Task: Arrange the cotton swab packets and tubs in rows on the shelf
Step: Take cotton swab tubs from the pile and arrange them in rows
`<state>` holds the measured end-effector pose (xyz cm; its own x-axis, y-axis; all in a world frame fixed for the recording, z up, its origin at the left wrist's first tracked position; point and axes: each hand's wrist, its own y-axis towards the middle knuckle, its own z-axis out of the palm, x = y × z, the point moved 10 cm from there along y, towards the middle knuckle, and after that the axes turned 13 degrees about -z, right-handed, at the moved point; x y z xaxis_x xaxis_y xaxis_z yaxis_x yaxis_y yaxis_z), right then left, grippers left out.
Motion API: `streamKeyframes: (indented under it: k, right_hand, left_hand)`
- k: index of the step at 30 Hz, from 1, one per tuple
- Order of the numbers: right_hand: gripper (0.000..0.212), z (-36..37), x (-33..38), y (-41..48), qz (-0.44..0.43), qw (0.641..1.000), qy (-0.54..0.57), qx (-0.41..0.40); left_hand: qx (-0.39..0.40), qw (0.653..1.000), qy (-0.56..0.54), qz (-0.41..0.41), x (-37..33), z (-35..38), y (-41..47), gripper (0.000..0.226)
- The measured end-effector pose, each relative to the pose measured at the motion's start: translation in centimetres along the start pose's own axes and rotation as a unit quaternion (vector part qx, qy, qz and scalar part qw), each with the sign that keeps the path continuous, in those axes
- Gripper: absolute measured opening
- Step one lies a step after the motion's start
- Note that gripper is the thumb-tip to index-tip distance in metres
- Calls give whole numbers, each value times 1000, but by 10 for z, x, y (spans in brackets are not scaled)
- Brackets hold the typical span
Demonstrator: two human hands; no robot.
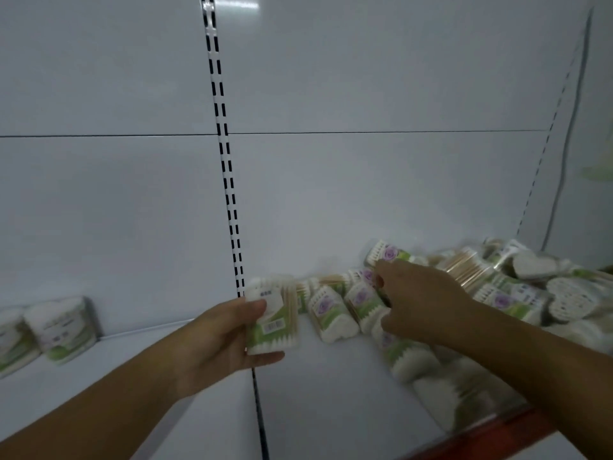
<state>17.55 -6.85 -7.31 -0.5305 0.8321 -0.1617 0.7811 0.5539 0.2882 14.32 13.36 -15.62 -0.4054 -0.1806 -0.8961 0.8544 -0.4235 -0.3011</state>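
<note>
My left hand [219, 340] grips a stack of cotton swab packets [273, 315] upright above the white shelf [331, 393], thumb across the front. My right hand [418, 303] reaches into a loose pile of swab packets [335, 313] with purple flower labels, its fingers curled among them; whether it holds one is hidden. More packets [408, 356] lie under my right wrist. Heart-shaped tubs [570, 298] sit in the heap at the right. Two packets [59, 327] stand in a row at the far left.
The white back panel [365, 194] rises behind the shelf, with a slotted upright [229, 180] in the middle. A seam [258, 410] divides the two shelf boards. A red strip [497, 433] runs along the front edge at the right.
</note>
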Motion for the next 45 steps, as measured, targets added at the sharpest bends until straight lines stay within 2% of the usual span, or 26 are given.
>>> streamKeyframes:
  k: [2, 4, 6, 8, 11, 13, 14, 16, 18, 20, 21, 23, 25, 27, 30, 33, 35, 37, 39, 42, 45]
  right_hand:
    - [39, -3, -6, -2, -12, 1000, -19, 2]
    - [53, 18, -1, -6, -35, 996, -37, 69]
    - [62, 40, 3, -11, -38, 992, -5, 122]
    - [58, 34, 4, -13, -47, 994, 8, 102]
    - [61, -2, 6, -12, -41, 997, 67, 1]
    - [63, -31, 19, -6, -39, 977, 189, -86]
    - [64, -37, 30, 0, -52, 963, 244, -105]
    - [65, -30, 64, 16, -103, 940, 315, -80]
    - [61, -15, 92, 28, -175, 908, 380, -30]
    - [64, -4, 89, 38, -186, 879, 439, 7]
    - [72, 5, 78, 43, -186, 892, 411, 31]
    - [89, 32, 55, 51, -192, 954, 201, 112]
    - [96, 58, 44, 52, -209, 960, 40, 182]
    - [86, 68, 45, 53, -215, 958, 24, 190]
    - [73, 60, 48, 55, -242, 961, -21, 131]
    - [76, 54, 49, 53, -271, 959, -58, 59]
    - [77, 49, 60, 52, -287, 958, 6, 0]
    - [71, 40, 85, 52, -300, 943, 140, -30]
    - [70, 31, 130, 54, -306, 925, 222, -53]
    - [74, 17, 234, 53, -375, 885, 264, -83]
    - [67, 4, 337, 59, -441, 855, 244, -125]
  left_hand:
    - [22, 1000, -10, -13, 6, 8, 4, 71]
    - [30, 999, -13, -19, 10, 13, 7, 71]
    - [33, 999, -29, -24, 13, 15, 7, 74]
    - [32, 998, -39, -21, 16, 15, 2, 77]
    - [57, 996, -64, 5, 17, 16, -6, 80]
    - [113, 991, -73, 26, 11, 30, -10, 77]
    - [145, 986, -67, 40, 5, 41, -11, 73]
    - [185, 980, -44, 65, -4, 58, -11, 67]
    - [158, 983, -66, 72, -10, 51, -10, 67]
    - [158, 978, -112, 75, -10, 35, -19, 64]
    - [163, 976, -127, 74, -9, 26, -25, 62]
    - [155, 976, -130, 83, -7, 7, -42, 58]
    - [159, 969, -158, 101, -8, -12, -56, 58]
    - [150, 969, -176, 90, -2, -30, -68, 59]
    - [80, 974, -193, 87, 2, -59, -95, 58]
    - [3, 986, -115, 122, -4, -85, -130, 65]
    - [-4, 984, -123, 128, -7, -99, -154, 63]
    - [-3, 983, -126, 136, -13, -110, -182, 60]
    - [13, 982, -117, 149, -22, -121, -208, 59]
    - [65, 974, -111, 185, -44, -135, -250, 57]
    - [77, 960, -171, 209, -60, -170, -304, 58]
